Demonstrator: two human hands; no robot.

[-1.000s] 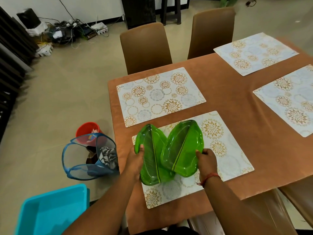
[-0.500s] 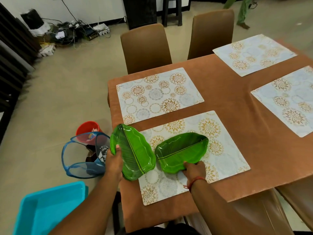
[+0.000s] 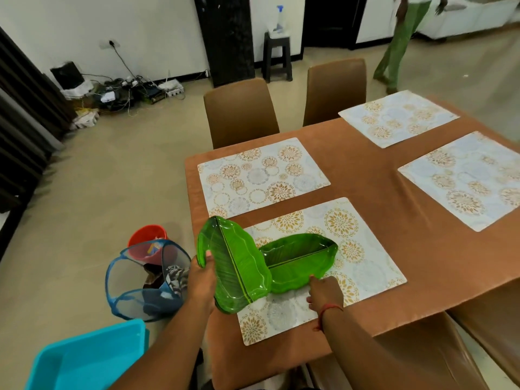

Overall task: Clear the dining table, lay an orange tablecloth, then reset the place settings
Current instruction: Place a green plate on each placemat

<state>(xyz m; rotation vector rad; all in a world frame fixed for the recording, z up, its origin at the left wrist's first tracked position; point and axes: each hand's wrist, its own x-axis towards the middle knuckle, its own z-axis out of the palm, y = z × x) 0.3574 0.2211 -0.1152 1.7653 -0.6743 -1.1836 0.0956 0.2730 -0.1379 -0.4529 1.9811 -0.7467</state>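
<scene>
An orange tablecloth (image 3: 374,175) covers the dining table, with several patterned placemats on it. My left hand (image 3: 201,280) grips a green leaf-shaped plate (image 3: 233,263) by its left rim and holds it tilted over the table's left edge. A second green leaf plate (image 3: 298,260) lies on the nearest placemat (image 3: 363,260), partly under the first plate. My right hand (image 3: 325,291) is at this plate's near rim, fingers curled at its edge; whether they still grip it is unclear.
Two brown chairs (image 3: 242,111) stand at the far side. On the floor to the left are a blue mesh basket (image 3: 140,280), a red bucket (image 3: 147,236) and a turquoise tub (image 3: 87,358). A person in green (image 3: 399,43) walks at the back right.
The two plates, first held together upright, were separated. The right one was laid flat on the placemat. The left one moved left, then back to overlap it.
</scene>
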